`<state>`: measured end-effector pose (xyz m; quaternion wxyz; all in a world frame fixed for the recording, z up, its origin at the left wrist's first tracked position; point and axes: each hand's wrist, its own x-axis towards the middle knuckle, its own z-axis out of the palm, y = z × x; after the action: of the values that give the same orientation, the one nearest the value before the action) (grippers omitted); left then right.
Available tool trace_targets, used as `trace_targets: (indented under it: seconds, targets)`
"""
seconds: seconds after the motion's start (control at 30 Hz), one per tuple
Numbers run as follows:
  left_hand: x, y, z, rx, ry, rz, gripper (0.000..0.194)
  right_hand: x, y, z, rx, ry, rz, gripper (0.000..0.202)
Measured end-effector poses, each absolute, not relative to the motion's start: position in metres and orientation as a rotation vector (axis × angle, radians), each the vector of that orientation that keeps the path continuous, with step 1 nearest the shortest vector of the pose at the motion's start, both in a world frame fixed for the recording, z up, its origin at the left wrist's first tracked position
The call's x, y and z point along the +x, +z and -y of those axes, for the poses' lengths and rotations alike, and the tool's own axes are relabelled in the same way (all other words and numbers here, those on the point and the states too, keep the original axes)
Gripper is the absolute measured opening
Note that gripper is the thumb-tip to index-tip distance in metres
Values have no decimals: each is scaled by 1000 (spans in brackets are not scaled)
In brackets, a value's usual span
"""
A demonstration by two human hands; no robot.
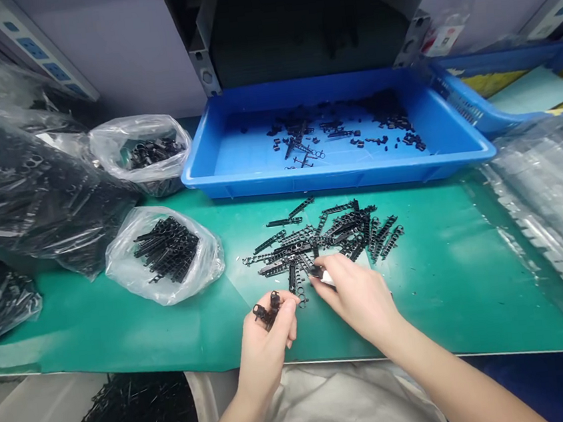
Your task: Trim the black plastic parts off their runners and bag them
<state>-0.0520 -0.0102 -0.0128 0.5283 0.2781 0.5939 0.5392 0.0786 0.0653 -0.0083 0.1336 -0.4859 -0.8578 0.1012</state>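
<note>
My left hand (pixel 270 336) is closed around black plastic parts (pixel 268 312), whose knobbed ends stick up between thumb and fingers. Just to its right, my right hand (pixel 358 293) pinches a small black piece (pixel 315 271) at the near edge of a loose pile. Something white (pixel 327 277) shows beneath its fingers; its kind is hidden. The pile (pixel 344 228) is made of long, narrow black plastic strips with ring-like openings, spread over the green table mat (pixel 431 249).
A blue tray (pixel 343 176) with scattered black bits stands behind the pile. Left are two open plastic bags (pixel 202 273) (pixel 103 139) of black parts and large filled bags (pixel 33 197). Clear plastic trays (pixel 557 209) lie right. A bin (pixel 203 394) of black pieces stands below left.
</note>
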Motion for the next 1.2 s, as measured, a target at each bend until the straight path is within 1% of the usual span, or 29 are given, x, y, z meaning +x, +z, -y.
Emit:
trace_targets:
  seconds: [0.17,0.3,0.37,0.43,0.5,0.57,0.63,0.67,0.73,0.8,0.93,1.1,1.2]
  targets:
    - [-57,-12,5,832,1336,-1554,20,112,9,-70,-1191,366,2246,11]
    - [-61,-4,-3,1138,1308,-1640,14,123,30,-68,-1108,651,2161,13]
    - [-59,1,-5,1156,1201,-1516,16,121,35,-66,-1110,874,2188,16]
    - [-54,4,-6,1026,1029,-1308,24,116,36,-64,-1148,1065,2175,19]
    - [-48,4,-5,847,893,-1165,33,111,33,-63,-1201,1199,2116,22]
    - [-43,4,-3,733,843,-1145,34,109,29,-63,-1237,1262,2060,21]
    - [-41,3,-1,688,846,-1186,27,110,24,-61,-1260,1239,2037,19]
    - [-41,3,0,677,859,-1205,25,111,22,-60,-1258,1204,2047,21]
    - [-42,2,0,648,905,-1232,27,115,20,-57,-1228,1139,2111,30]
    - [-43,1,1,629,961,-1243,29,118,19,-51,-1183,1095,2229,34]
    - [-45,-3,2,633,1004,-1226,28,118,20,-41,-1111,924,2432,33]
    - [-45,-3,3,635,1020,-1207,26,113,20,-37,-1029,612,2489,33]
    - [-44,-1,2,626,1045,-1202,25,111,19,-37,-1013,519,2495,33]
